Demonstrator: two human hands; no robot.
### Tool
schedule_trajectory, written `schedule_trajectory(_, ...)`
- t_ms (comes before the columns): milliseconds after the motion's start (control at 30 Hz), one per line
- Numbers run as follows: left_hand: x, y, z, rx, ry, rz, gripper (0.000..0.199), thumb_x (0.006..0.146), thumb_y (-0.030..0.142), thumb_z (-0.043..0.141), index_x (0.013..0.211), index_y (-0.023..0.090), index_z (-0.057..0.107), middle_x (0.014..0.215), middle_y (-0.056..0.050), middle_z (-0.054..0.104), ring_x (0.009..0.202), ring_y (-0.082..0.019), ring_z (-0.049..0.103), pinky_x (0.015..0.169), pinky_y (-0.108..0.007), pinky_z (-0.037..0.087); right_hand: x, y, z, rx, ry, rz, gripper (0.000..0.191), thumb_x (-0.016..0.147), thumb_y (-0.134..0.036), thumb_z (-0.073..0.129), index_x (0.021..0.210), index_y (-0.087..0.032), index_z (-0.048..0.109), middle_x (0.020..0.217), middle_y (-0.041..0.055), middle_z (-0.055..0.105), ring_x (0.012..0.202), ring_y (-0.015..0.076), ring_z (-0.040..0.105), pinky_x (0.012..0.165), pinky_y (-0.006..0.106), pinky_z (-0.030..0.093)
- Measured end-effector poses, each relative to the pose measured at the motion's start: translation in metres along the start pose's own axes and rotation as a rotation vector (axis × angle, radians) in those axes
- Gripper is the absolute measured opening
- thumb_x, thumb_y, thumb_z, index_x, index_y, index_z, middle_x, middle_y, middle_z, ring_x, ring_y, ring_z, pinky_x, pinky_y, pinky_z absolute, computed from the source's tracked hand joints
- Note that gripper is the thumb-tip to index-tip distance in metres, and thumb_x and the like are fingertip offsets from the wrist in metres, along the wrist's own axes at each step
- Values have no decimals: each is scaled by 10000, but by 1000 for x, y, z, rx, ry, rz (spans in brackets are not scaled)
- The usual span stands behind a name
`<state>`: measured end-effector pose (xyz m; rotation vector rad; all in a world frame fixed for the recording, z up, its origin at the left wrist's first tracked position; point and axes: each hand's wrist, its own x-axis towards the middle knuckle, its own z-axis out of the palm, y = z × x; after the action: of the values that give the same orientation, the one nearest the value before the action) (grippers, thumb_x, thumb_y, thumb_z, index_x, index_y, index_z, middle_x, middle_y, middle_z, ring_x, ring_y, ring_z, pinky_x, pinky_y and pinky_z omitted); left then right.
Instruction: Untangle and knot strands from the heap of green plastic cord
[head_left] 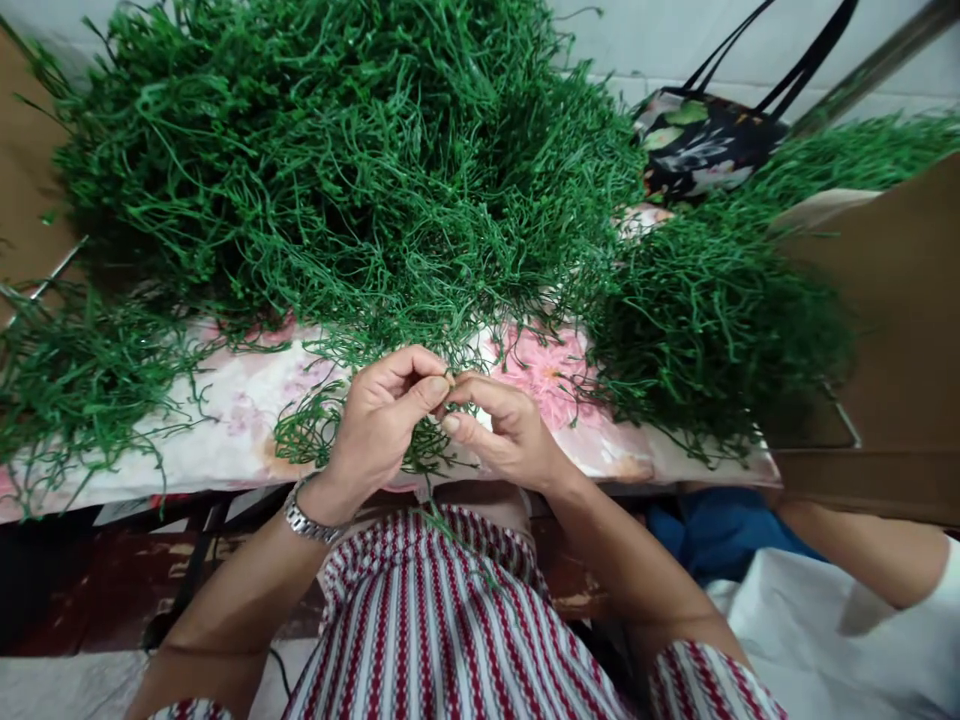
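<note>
My left hand [382,415], with a metal watch [309,515] on its wrist, is closed, thumb pressed against the bent index finger. My right hand [502,425] meets it at the fingertips, its fingers closed in a pinch. Whatever lies between the fingertips is too small to make out. Thin green plastic-looking stems [307,425] lie beside and beneath my hands on the flowered cloth [225,420]. Behind them rises a large heap of green stems [360,150].
A smaller green pile [697,330] lies at right beside a cardboard box [892,350], another [82,380] at left. A black flowered bag [705,140] stands at the back right. Another person's arm [870,545] is at lower right, below the table edge.
</note>
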<state>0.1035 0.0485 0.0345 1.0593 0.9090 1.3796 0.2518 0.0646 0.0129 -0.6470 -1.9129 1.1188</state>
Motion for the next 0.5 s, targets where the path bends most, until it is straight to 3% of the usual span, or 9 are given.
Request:
schedule_trajectory(133,-5,-2,2,-124,-6,-74,83,764,192,623,690,162,599,676,-6,580,621,-105,496,612,-234,391,-5,8,7,122,25,48,146,851,-281,545,775,-157,532,704,-4,499,665,92,485,637,238,422)
schedule_trajectory(267,-6,-1,2,-188,-38,-176,141,753,203,628,646,150,553,572,2,550,573,-100,478,579,-224,358,-6,9,7,77,-16,-5,164,865,-271,522,755,-150,541,724,21,539,674,102,511,645,245,427)
schedule_trajectory(500,5,3,-5,-321,-32,-217,174,738,204,636,645,156,498,425,81,310,404,-53,282,471,-213,233,-2,9,2,-76,-232,-160,260,896,-312,459,706,-153,539,659,20,539,653,113,524,630,254,439)
